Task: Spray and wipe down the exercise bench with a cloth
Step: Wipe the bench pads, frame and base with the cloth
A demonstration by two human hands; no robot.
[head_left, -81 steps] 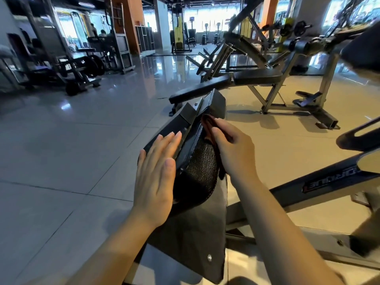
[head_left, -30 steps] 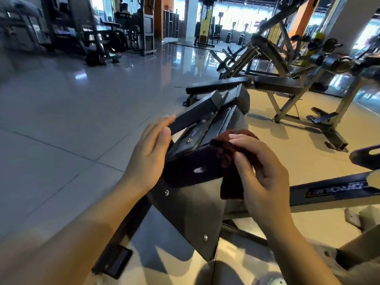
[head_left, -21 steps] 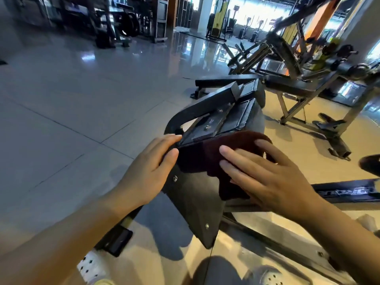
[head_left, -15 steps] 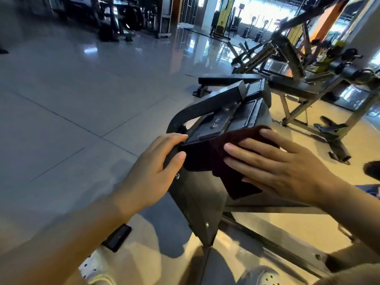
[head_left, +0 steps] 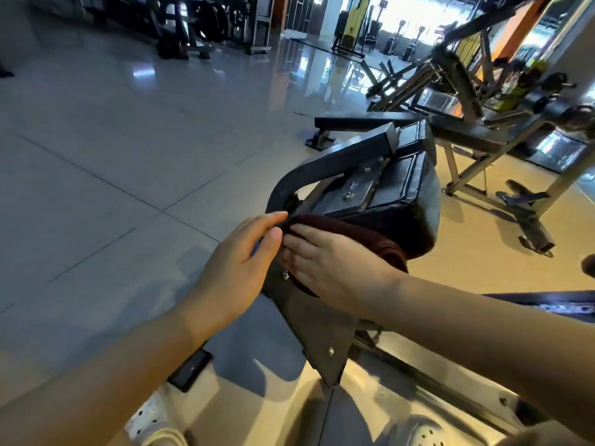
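The black padded bench pad [head_left: 415,194] sits on a dark metal frame with a bolted mounting plate [head_left: 351,191] on its back. A dark red cloth [head_left: 363,233] lies over the pad's near end. My right hand [head_left: 331,268] presses flat on the cloth with straight fingers pointing left. My left hand [head_left: 238,265] rests on the pad's left edge, fingers straight, fingertips touching the cloth's edge next to my right fingertips. No spray bottle is in view.
A black triangular frame plate [head_left: 322,333] hangs below the pad. A flat bench [head_left: 363,122] and a steel machine frame [head_left: 467,149] stand behind. A frame bar [head_left: 547,304] runs right. Shoes [head_left: 154,426] and a black foot pad [head_left: 190,370] are on the tiled floor.
My right hand has slid the cloth leftward along the pad's near end until its fingertips meet my left hand. The left hand stays on the pad's left edge.
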